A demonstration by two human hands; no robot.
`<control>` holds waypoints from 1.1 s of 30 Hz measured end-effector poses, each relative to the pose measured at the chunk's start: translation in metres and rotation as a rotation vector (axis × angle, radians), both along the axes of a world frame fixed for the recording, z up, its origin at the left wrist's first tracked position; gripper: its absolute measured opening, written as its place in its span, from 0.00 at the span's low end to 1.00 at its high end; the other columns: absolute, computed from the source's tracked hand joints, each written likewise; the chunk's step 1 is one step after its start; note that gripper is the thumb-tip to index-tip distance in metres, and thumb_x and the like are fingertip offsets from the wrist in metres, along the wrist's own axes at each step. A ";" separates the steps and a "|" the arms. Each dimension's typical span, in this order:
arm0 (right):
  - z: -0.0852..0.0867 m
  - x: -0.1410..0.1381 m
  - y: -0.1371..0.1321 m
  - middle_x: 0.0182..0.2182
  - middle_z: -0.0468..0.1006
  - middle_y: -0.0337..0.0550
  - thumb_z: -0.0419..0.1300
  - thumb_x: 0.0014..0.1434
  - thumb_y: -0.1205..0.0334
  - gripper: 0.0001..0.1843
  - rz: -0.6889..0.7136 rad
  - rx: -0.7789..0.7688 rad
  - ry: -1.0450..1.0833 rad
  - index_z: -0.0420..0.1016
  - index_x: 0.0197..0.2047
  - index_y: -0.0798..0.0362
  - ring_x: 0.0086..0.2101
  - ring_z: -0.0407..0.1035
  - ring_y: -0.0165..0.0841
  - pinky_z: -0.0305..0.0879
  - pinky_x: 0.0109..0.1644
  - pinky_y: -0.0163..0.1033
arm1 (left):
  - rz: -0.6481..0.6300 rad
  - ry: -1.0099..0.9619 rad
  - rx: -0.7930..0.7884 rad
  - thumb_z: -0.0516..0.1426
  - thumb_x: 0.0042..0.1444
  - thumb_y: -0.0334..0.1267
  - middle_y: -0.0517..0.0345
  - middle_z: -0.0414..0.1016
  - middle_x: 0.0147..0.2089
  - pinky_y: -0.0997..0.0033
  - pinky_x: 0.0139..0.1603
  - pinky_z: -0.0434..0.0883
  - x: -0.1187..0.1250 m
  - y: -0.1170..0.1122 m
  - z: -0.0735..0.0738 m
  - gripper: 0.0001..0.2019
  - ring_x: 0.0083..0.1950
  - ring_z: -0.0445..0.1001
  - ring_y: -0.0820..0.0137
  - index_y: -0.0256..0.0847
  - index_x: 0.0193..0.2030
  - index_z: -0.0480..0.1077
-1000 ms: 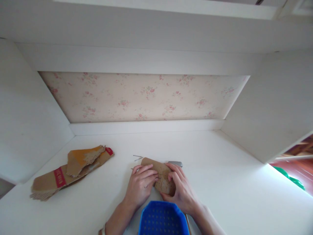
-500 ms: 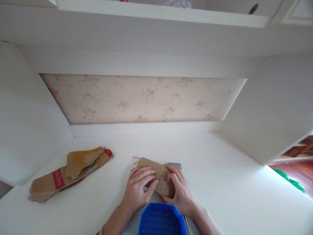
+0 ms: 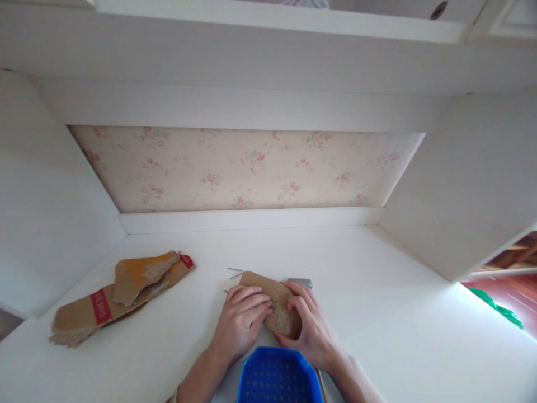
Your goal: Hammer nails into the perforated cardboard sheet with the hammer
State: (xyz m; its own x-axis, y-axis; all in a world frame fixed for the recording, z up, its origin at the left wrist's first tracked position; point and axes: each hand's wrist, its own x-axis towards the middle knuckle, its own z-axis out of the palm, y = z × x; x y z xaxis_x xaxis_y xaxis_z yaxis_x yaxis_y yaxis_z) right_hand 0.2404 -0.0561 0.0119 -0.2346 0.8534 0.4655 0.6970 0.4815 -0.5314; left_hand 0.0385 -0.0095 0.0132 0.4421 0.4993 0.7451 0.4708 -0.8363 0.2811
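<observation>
Between my hands is a small piece of brown cardboard, specked and marked with pale lines on its upper face. My right hand grips its right side, thumb at the near edge and fingers over the far edge. My left hand is closed over the left part, its fingers bent together on the surface and its thumb largely hidden. A grey metal-looking object lies just beyond my right fingers, partly covered. Several thin sticks stick out past the cardboard's left end. Nearest me stands a blue perforated basket.
Torn, folded cardboard pieces with red and orange printing lie on the left of the white tabletop. White side panels, a flowered back wall and an overhead shelf enclose the workspace. A green object is beyond the right edge.
My left fingers have drawn closer together and shifted slightly right over the cardboard, and the left thumb has tucked in. My right hand keeps its grip almost unchanged.
</observation>
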 end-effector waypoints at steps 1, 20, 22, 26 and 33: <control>0.000 0.000 0.000 0.59 0.66 0.49 0.68 0.47 0.68 0.25 0.001 0.005 0.005 0.56 0.40 0.45 0.58 0.60 0.44 0.64 0.60 0.50 | 0.008 0.005 -0.002 0.59 0.63 0.34 0.65 0.84 0.42 0.58 0.52 0.67 0.000 0.000 0.000 0.07 0.48 0.78 0.65 0.49 0.44 0.78; -0.001 0.008 0.004 0.61 0.68 0.52 0.64 0.57 0.52 0.16 -0.103 -0.239 0.445 0.59 0.39 0.45 0.61 0.60 0.47 0.58 0.61 0.55 | 0.300 -0.218 -0.028 0.54 0.64 0.33 0.50 0.71 0.44 0.63 0.48 0.73 -0.014 -0.004 -0.005 0.05 0.47 0.73 0.64 0.41 0.42 0.71; 0.000 0.006 0.003 0.59 0.71 0.51 0.63 0.57 0.49 0.16 -0.062 -0.262 0.477 0.60 0.38 0.45 0.61 0.61 0.47 0.58 0.60 0.53 | 0.254 -0.125 -0.073 0.55 0.64 0.35 0.50 0.73 0.47 0.62 0.50 0.74 -0.011 -0.004 -0.007 0.06 0.50 0.74 0.63 0.42 0.46 0.72; 0.003 0.002 -0.001 0.57 0.73 0.50 0.63 0.58 0.49 0.15 0.011 -0.289 0.455 0.60 0.38 0.45 0.60 0.63 0.46 0.62 0.58 0.49 | 0.212 0.012 -0.093 0.57 0.61 0.38 0.49 0.78 0.47 0.58 0.50 0.75 -0.005 -0.004 -0.013 0.11 0.48 0.76 0.60 0.41 0.50 0.72; 0.007 -0.003 -0.004 0.57 0.74 0.50 0.66 0.55 0.47 0.19 0.078 -0.309 0.186 0.62 0.38 0.45 0.60 0.63 0.47 0.57 0.64 0.56 | 0.241 0.012 -0.045 0.54 0.55 0.32 0.48 0.82 0.39 0.56 0.43 0.77 -0.004 -0.005 -0.022 0.11 0.41 0.79 0.57 0.40 0.39 0.78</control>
